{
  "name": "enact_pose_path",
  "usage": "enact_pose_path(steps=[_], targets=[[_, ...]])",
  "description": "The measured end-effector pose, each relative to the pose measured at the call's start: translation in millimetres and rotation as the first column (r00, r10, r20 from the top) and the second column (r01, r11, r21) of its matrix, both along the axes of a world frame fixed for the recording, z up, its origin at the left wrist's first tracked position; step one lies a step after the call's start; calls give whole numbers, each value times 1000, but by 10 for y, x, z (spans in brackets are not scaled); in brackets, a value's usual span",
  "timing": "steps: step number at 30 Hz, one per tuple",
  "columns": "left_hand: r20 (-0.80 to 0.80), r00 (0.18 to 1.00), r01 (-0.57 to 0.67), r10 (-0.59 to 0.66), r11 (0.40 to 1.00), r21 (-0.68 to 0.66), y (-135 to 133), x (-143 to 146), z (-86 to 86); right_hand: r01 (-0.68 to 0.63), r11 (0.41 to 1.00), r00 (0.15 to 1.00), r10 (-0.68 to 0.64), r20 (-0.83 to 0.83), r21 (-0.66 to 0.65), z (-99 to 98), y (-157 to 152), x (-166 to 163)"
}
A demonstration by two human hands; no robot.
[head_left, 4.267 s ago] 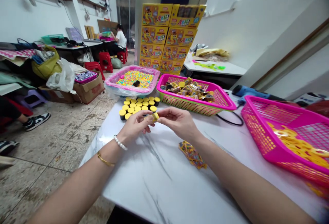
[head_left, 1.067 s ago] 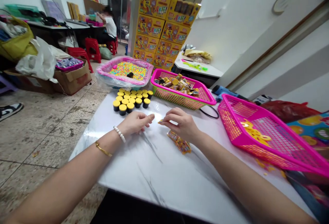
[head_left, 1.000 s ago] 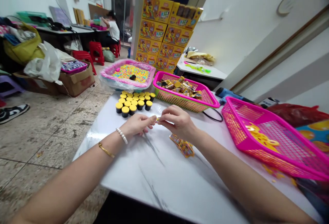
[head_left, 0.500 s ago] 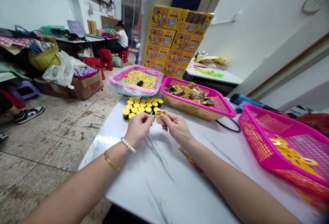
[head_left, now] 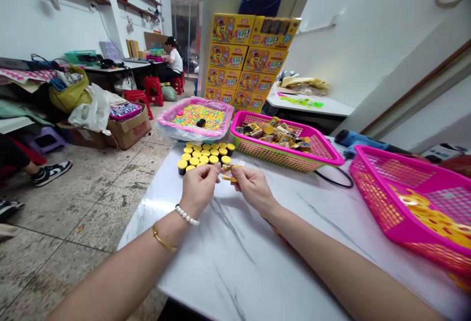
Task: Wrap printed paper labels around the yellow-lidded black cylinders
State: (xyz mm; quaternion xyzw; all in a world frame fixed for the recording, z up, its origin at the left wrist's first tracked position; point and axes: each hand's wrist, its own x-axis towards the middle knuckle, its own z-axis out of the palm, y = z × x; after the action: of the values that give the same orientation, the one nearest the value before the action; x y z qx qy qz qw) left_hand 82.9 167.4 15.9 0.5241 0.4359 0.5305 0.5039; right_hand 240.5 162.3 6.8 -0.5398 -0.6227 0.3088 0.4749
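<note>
Over the marble-patterned table [head_left: 206,252], both hands meet at a small yellow printed label [head_left: 230,173]. My right hand [head_left: 253,188] pinches its right end between thumb and fingers. At the left end, my left hand [head_left: 199,183] has its thumb and fingertips pressed together on the label's edge. The label looks parted into an upper and a lower layer, with a gap between. Just beyond my left hand stand several small black cups with yellow lids [head_left: 204,153] in close rows. A stack of printed labels [head_left: 274,230] lies partly hidden under my right forearm.
Behind the cups sits a plastic-lined pink basin [head_left: 165,124] of colourful beads. A pink-and-green basket [head_left: 287,160] holds labelled cups. Another pink basket [head_left: 371,183] at right contains yellow rings. Yellow boxes [head_left: 230,56] are stacked behind. A person [head_left: 175,61] sits at a far table.
The label was flat with its printed face showing; now it is tilted and its layers are apart. My left fingertips have come to its edge. The view has shifted slightly.
</note>
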Motion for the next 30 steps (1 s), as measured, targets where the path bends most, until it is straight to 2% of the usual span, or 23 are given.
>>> enact_pose_path(steps=[4,8,15,20,26,30], targets=[[-47,999,-10,10,1000,5,14,-22,-1,-18,998,999,16,38,53,3,-19,2],[-2,996,-85,85,996,7,12,-36,31,0,995,996,-9,87,100,5,-21,23],[-57,998,2,-2,1000,-5,3,-29,66,-32,994,995,23,96,101,-43,-10,18],[2,997,-77,77,997,-23,0,-33,77,16,994,995,-27,97,112,-48,1,20],[-85,995,57,-61,997,-50,-11,-36,85,-21,993,996,11,90,114,-72,0,14],[-43,997,54,-57,996,-73,17,-49,63,-3,993,996,-7,85,120,-65,-4,14]])
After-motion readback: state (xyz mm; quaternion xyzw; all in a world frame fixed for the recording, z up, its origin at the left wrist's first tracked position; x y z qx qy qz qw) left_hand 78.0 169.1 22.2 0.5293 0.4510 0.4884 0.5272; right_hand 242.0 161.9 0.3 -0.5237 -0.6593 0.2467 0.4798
